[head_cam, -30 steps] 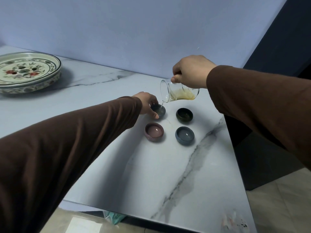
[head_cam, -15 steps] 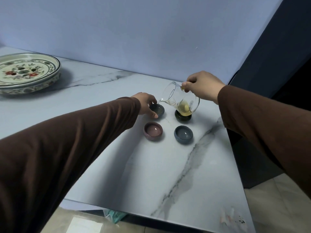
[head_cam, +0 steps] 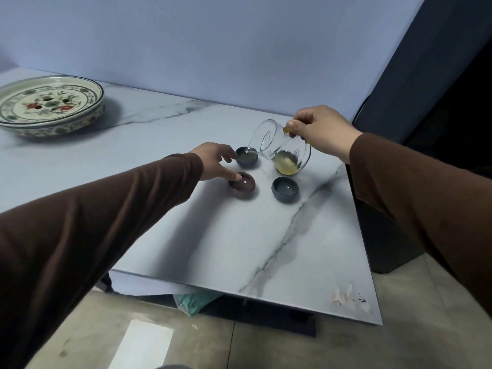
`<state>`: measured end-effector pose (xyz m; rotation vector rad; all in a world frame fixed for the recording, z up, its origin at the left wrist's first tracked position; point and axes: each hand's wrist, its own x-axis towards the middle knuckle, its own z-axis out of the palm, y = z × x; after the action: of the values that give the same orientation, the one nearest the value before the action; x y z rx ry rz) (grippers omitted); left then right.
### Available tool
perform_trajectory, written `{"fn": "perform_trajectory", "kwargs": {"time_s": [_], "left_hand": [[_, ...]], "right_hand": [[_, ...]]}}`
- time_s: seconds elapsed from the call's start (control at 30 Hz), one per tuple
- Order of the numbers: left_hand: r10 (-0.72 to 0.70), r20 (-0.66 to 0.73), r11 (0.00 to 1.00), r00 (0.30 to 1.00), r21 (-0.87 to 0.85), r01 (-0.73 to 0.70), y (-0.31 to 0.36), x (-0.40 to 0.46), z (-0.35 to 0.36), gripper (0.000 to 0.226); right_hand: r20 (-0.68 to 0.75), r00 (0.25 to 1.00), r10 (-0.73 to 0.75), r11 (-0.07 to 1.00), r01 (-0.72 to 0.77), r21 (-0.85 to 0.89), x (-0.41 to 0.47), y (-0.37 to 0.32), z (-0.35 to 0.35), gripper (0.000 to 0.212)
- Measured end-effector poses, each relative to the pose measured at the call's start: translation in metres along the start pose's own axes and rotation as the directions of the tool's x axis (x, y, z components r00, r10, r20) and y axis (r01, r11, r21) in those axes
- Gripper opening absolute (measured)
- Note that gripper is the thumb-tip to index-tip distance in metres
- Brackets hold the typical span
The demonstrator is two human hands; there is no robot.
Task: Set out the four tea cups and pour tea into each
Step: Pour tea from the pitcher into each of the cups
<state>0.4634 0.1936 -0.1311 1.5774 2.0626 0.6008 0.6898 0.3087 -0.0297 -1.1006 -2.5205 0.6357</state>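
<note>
Small tea cups stand in a square on the marble table [head_cam: 266,235]. My right hand [head_cam: 322,131] grips a glass pitcher [head_cam: 281,149] by its rim, tilted left, a little yellow tea pooled at its bottom. Its spout hangs over the far-left dark blue cup [head_cam: 247,160], which holds tea. The pitcher hides the far-right cup. The near-left cup is maroon [head_cam: 242,185], the near-right one blue [head_cam: 285,189]. My left hand [head_cam: 217,161] is spread between the two left cups, its thumb touching the maroon cup's rim.
A large floral ceramic tray [head_cam: 48,105] sits at the far left by the wall. The table's right edge runs close to the cups, with a dark cabinet [head_cam: 439,102] beyond. A teal bag [head_cam: 194,302] lies under the near edge.
The pitcher has swung back from its steep pouring tilt and dropped lower, over the far-right cup. My left hand slid off the far-left cup toward the maroon cup.
</note>
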Motion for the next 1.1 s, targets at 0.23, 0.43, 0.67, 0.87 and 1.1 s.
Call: {"fn": "perform_trajectory", "kwargs": {"time_s": [0.23, 0.43, 0.67, 0.87, 1.1], "left_hand": [[-0.005, 0.029, 1.0, 1.0, -0.013, 0.006, 0.004, -0.01, 0.021, 0.063], [-0.017, 0.05, 1.0, 0.999, -0.025, 0.018, 0.004, -0.01, 0.026, 0.061], [-0.017, 0.054, 0.999, 0.998, -0.037, 0.019, 0.004, -0.01, 0.027, 0.064], [-0.017, 0.046, 0.998, 0.999, -0.055, 0.02, 0.002, -0.012, 0.029, 0.064], [-0.016, 0.032, 0.999, 0.999, -0.033, 0.017, 0.002, -0.012, 0.029, 0.061]], "right_hand": [[0.074, 0.991, -0.11, 0.962, 0.124, -0.242, -0.01, -0.021, -0.001, 0.023], [0.134, 0.972, -0.191, 0.89, 0.229, -0.394, -0.01, -0.035, 0.003, 0.026], [0.185, 0.953, -0.241, 0.815, 0.303, -0.494, -0.006, -0.045, 0.007, 0.022], [0.205, 0.941, -0.268, 0.778, 0.338, -0.53, -0.005, -0.05, 0.011, 0.022], [0.21, 0.932, -0.296, 0.753, 0.363, -0.549, -0.007, -0.058, 0.011, 0.022]]}}
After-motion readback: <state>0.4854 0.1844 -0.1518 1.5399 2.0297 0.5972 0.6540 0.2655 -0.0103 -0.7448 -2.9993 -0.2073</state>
